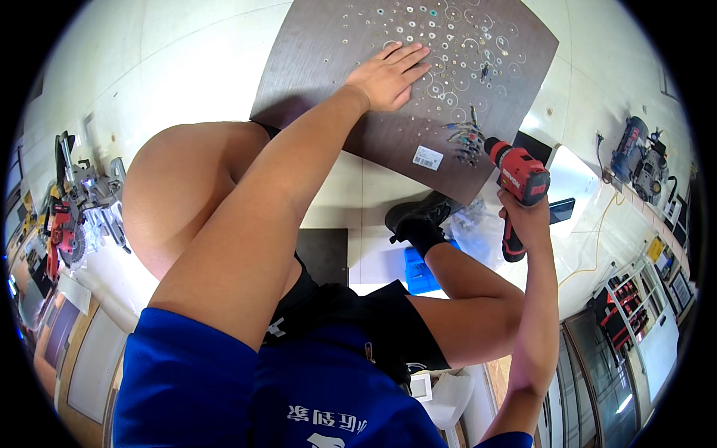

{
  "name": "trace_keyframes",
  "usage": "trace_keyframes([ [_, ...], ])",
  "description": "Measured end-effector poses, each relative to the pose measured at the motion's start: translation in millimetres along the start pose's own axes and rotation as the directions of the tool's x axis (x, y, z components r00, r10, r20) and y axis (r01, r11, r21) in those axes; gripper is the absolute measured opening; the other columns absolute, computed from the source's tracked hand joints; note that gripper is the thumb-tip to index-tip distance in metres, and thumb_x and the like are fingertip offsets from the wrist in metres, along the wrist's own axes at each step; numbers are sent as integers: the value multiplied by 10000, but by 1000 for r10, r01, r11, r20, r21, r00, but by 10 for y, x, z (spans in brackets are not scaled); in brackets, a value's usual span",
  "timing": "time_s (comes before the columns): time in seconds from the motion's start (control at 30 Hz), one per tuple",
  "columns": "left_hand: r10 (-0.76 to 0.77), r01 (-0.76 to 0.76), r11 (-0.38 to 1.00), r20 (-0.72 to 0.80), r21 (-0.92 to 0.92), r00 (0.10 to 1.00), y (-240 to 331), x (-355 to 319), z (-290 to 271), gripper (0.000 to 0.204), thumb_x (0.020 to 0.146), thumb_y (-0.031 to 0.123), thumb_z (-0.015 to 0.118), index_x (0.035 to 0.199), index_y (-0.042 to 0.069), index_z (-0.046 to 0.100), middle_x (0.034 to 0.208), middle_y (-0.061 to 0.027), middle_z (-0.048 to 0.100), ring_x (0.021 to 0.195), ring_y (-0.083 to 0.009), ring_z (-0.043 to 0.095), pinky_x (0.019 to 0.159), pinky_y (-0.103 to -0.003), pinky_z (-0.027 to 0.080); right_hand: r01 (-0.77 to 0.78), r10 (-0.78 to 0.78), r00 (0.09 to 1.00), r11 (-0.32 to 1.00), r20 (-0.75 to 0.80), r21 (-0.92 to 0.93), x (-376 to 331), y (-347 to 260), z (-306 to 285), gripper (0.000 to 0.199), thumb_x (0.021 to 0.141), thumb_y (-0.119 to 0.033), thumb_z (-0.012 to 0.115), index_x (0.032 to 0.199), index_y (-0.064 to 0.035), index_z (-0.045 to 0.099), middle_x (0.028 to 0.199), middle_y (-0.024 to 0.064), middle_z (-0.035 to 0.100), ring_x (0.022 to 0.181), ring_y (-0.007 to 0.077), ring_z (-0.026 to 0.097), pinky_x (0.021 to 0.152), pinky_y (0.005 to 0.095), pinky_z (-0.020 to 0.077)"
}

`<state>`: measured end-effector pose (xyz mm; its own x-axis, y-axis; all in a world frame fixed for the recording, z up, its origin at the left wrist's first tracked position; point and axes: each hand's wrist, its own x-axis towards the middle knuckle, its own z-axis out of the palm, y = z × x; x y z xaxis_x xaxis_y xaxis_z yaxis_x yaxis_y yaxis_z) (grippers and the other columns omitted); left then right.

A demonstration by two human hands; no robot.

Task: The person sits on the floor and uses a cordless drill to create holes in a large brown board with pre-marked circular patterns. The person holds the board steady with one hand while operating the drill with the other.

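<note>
A dark brown wooden board (314, 82) lies in front of me, its far right part covered with many drilled holes and pale ring-shaped cuts. My left hand (390, 77) rests flat on it beside the holes, fingers stretched out and holding nothing. On the right, my right hand (527, 218) is wrapped round the handle of a red and black cordless drill (524, 178). The drill's nose points left, over the board's right edge. Close to that nose lies a small heap of drill bits (466, 140). A white label (427, 157) is stuck near the board's near edge.
My black shoe (424, 216) stands by the board's near edge, next to a blue case (420, 270) and clear plastic wrap (470, 228). A phone (562, 210) lies right of the drill. Power tools stand at far right (635, 153); a red saw (69, 237) stands left.
</note>
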<state>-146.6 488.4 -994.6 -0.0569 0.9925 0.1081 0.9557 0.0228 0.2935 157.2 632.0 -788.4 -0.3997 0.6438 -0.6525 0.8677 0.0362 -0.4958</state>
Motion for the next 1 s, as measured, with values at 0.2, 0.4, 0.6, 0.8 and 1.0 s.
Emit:
trace_keyframes([
  [0.2,1,-2,1000,-6,-5,1000,0,8,6,590,934,242,540,1503,88,513,1658,-117,371,1560,-260,294,1292,-478,231,-33,33,999,999,7,-4,24,-36,-16,284,845,-110,719,1092,10,648,812,85,704,620,171,702,598,324,557],
  [0.4,-1,1,1000,-17,13,1000,-16,2,27,583,941,235,534,1504,87,512,1654,-118,379,1553,-265,310,1290,-482,234,-109,104,990,993,94,50,119,-132,-80,268,846,-87,705,1094,-10,641,786,58,667,600,163,668,580,320,547],
  [0.6,3,-3,1000,-10,-7,1000,2,3,25,582,945,227,534,1510,90,506,1659,-114,372,1554,-266,309,1292,-480,229,-62,61,997,998,41,3,63,-135,-54,278,839,-88,696,1094,0,629,815,58,670,612,149,665,575,321,543],
  [0.8,1,-1,1000,-10,20,1000,-2,4,24,582,950,250,538,1512,99,506,1665,-106,365,1557,-261,303,1292,-472,228,-18,22,997,998,68,-54,92,-161,-96,284,835,-107,701,1092,-2,639,794,66,686,607,153,670,590,325,548],
  [1.0,-13,13,1000,9,22,1000,-15,19,18,583,946,230,529,1514,101,504,1667,-106,361,1558,-256,304,1295,-470,227,-17,22,999,995,45,-101,105,-196,-96,281,837,-112,698,1090,-5,639,788,70,685,609,162,672,598,328,552],
])
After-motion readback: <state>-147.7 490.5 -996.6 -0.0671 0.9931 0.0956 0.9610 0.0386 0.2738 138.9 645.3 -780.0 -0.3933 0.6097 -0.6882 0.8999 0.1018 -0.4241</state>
